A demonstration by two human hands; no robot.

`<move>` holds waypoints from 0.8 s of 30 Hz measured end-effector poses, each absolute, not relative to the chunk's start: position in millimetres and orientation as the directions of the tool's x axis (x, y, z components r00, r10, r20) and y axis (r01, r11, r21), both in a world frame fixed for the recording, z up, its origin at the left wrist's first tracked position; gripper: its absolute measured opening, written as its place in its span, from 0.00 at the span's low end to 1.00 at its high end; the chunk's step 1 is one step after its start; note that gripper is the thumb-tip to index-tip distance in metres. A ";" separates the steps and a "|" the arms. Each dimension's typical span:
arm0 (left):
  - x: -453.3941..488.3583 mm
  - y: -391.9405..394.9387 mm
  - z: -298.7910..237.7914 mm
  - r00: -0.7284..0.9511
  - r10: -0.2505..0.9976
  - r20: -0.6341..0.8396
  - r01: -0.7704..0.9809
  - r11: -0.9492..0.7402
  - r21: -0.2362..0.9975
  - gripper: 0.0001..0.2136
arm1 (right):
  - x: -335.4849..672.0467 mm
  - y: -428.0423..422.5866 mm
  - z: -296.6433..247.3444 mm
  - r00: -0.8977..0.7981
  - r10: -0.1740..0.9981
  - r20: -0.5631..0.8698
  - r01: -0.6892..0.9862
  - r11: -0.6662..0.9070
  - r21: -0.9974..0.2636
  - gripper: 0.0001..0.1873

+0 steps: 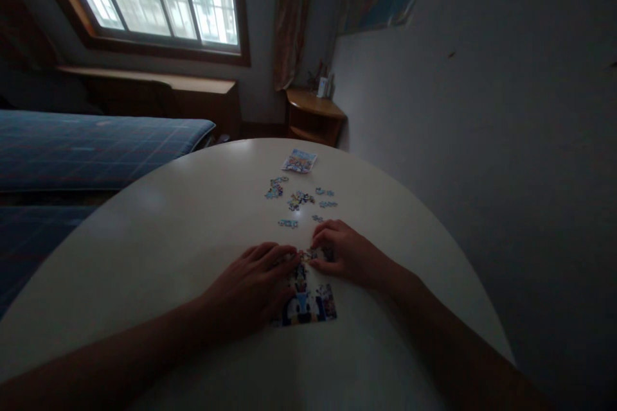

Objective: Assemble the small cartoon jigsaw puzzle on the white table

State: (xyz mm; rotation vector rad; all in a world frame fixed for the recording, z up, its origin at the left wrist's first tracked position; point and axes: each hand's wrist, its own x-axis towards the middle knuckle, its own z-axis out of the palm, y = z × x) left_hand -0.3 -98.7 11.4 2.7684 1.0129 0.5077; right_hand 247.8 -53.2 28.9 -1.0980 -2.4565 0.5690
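A partly joined jigsaw puzzle point(308, 309) lies on the table in front of me, with a dark-blue cartoon face at its near edge. My left hand point(263, 279) lies over the puzzle's left side, fingers stretched out, fingertips at its upper part. At the upper right, my right hand point(340, 250) has its thumb and fingers curled around a small cluster of jigsaw pieces point(311, 255). The fingers partly hide that cluster, so whether it is joined to the rest I cannot tell. Beyond my hands lie loose jigsaw pieces point(301, 200) in small groups.
A printed picture card point(299, 161) lies toward the far edge of the round white table point(193, 218). To the left is a bed with a blue plaid cover point(96, 148). A wooden corner shelf point(315, 104) stands behind, and a wall point(472, 141) runs along the right.
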 end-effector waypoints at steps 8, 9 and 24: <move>0.3 -99.2 14.4 0.718 0.650 0.251 0.598 -0.760 0.257 0.21 | 247.0 -54.6 30.3 -0.631 0.749 0.202 0.590 0.632 -0.502 0.11; 0.3 -99.3 14.5 0.718 0.648 0.256 0.596 -0.761 0.255 0.21 | 246.8 -54.4 29.7 -0.630 0.749 0.204 0.591 0.633 -0.500 0.11; 0.6 -99.4 13.7 0.712 0.645 0.278 0.594 -0.764 0.250 0.23 | 246.8 -55.0 31.6 -0.628 0.753 0.197 0.593 0.627 -0.506 0.12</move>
